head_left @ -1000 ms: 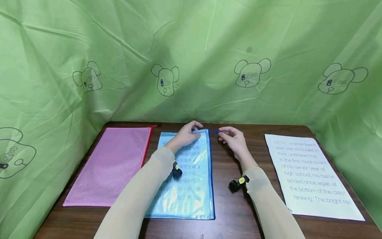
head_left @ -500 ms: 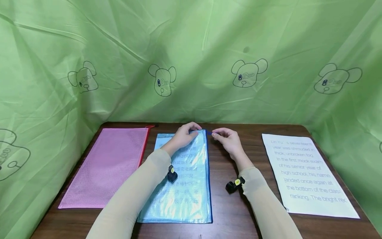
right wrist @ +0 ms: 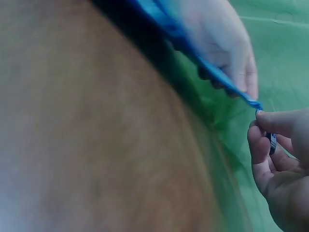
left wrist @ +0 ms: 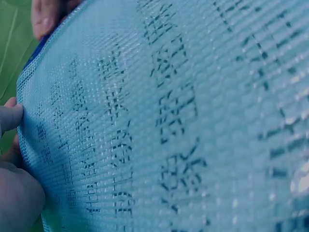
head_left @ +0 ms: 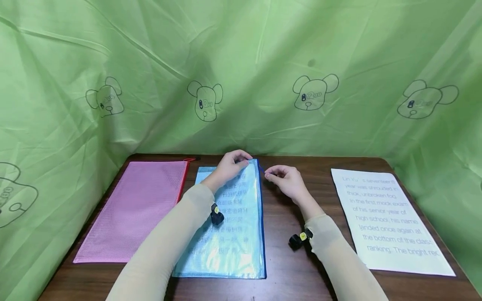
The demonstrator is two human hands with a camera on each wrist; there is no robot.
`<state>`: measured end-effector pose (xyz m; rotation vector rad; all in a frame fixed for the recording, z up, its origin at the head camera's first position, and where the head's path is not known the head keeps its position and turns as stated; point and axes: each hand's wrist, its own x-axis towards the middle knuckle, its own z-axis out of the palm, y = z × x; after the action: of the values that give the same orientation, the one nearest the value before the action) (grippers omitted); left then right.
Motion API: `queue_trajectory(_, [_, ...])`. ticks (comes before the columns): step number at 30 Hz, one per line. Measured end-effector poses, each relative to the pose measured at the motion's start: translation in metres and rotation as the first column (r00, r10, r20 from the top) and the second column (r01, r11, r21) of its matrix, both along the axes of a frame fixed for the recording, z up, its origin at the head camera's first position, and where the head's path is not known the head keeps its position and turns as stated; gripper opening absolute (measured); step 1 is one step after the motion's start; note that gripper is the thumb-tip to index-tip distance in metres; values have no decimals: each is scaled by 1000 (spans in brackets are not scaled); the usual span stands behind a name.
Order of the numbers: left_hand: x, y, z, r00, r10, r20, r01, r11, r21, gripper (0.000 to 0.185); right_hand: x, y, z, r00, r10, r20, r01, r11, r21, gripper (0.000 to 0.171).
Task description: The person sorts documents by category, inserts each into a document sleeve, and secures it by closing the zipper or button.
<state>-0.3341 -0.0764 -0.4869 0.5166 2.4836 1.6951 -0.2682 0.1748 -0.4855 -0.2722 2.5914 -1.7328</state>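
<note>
A blue mesh zip pouch (head_left: 235,246) lies on the table, with a printed sheet showing through it. My left hand (head_left: 229,169) grips its far edge near the top right corner, thumb on the upper face and fingers behind. In the left wrist view, that left thumb (left wrist: 10,117) bears on the mesh rim. My right hand (head_left: 288,182), just right of the corner, pinches the blue zipper pull (right wrist: 272,143) between thumb and fingers. A dark blue zip (head_left: 262,234) runs down the pouch's right side. The right wrist view shows this side raised off the tabletop near the corner.
To the left lies a pink mesh zip pouch (head_left: 135,209) with a red zip (head_left: 183,182). On the right is a white sheet (head_left: 389,221) printed with English text. Green cloth (head_left: 256,54) with mouse-head drawings stands behind the brown wooden table (head_left: 290,271).
My right hand has moved left and slightly nearer me with the zipper pull, closer to the pouch corner. My left hand has lifted the far edge a little. The head view has shifted slightly.
</note>
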Motion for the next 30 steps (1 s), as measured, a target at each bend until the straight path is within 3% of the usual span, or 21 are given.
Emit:
queue_trajectory(5, [-3, -3, 7, 1000, 22, 15, -22, 999, 29, 18, 9, 1, 4, 998, 53, 34, -55, 997, 61, 13])
queue_trajectory(12, [-8, -6, 9, 999, 37, 3, -37, 997, 62, 17, 26, 0, 13, 992, 122, 29, -123, 990, 64, 13])
queue_trajectory(30, [-9, -24, 16, 991, 129, 20, -130, 990, 56, 16, 75, 14, 9, 943, 325, 67, -332, 926, 181, 4])
